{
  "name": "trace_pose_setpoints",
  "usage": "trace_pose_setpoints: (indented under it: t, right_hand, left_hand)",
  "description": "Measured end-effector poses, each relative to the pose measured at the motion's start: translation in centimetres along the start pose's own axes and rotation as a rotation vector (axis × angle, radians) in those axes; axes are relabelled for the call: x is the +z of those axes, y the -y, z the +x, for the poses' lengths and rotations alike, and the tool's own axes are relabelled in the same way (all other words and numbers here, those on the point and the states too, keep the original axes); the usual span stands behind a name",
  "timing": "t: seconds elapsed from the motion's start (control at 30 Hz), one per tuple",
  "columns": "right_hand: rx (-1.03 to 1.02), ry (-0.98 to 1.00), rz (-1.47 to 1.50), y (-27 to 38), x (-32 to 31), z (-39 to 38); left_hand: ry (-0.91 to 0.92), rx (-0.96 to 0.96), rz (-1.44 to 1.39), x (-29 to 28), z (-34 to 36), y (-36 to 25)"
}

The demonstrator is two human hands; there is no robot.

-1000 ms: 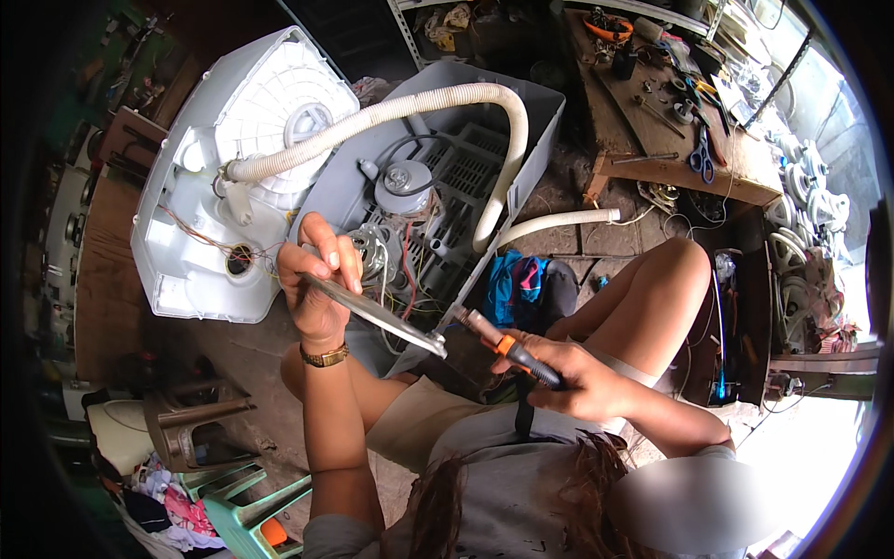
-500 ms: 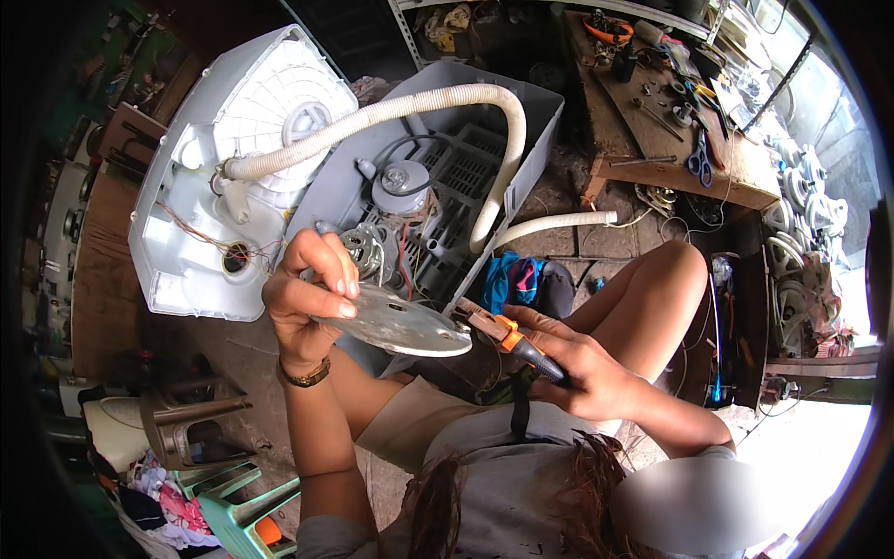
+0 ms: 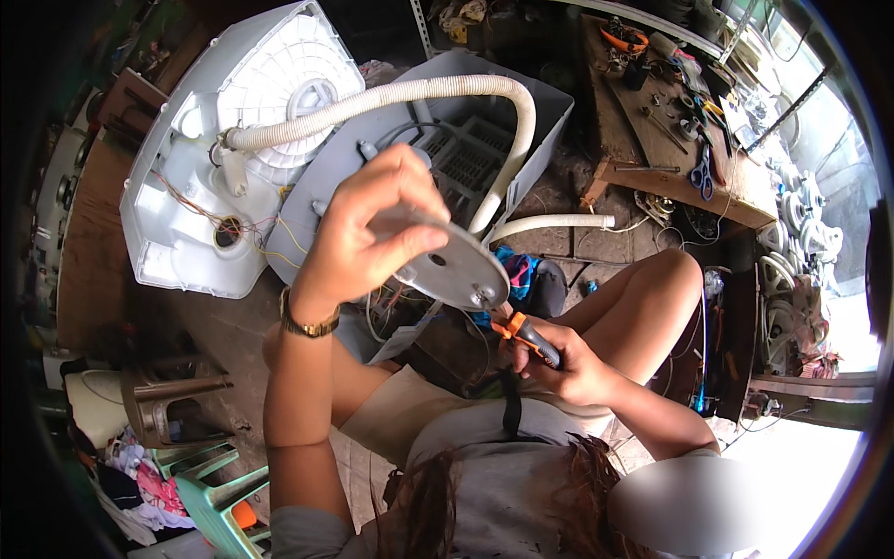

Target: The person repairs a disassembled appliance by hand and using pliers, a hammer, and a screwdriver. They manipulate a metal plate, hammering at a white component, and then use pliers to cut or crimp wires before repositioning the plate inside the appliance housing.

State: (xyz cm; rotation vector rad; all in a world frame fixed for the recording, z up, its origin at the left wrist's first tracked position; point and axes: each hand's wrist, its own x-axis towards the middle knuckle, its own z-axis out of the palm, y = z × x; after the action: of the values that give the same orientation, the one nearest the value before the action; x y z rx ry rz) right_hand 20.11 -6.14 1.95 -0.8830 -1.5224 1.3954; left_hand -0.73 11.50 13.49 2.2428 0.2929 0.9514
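Observation:
My left hand (image 3: 377,228), with a watch at the wrist, grips the upper left edge of a round grey metal disc (image 3: 458,270) between thumb and fingers. The disc is tilted, with a dark hole near its middle and small holes by its lower right rim. My right hand (image 3: 565,359) is closed round orange-and-black pliers (image 3: 534,341). Their jaws reach up to the disc's lower right rim. Whether they bite on it is hard to make out, as the tips are partly hidden.
Beyond my hands lies a grey appliance housing (image 3: 545,107), joined by a ribbed hose (image 3: 391,93) to a white tub section (image 3: 172,238) with loose wires. A wooden workbench (image 3: 694,191) at right bears scissors (image 3: 702,177) and tools. A green stool (image 3: 209,498) stands lower left.
My left hand has lifted the disc up and to the right, tipping it so its flat face shows more. The pliers have shifted slightly and their jaws now overlap the disc's rim.

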Motion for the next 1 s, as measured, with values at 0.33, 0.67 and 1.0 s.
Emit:
trace_pose_setpoints:
  t: [0.33,0.67,1.0]
  right_hand:
    - [0.265,-0.032,0.693,0.5,0.6,-0.7]
    - [0.418,0.113,0.789,-1.0,-0.3,-1.3]
    - [0.648,-0.049,0.417,-3.1,-2.0,0.5]
  left_hand:
    - [-0.08,-0.692,-0.811,0.0,-2.6,4.0]
    - [0.04,-0.628,-0.745,0.7,-1.8,2.0]
    - [-0.178,-0.569,-0.718,5.9,-2.0,2.2]
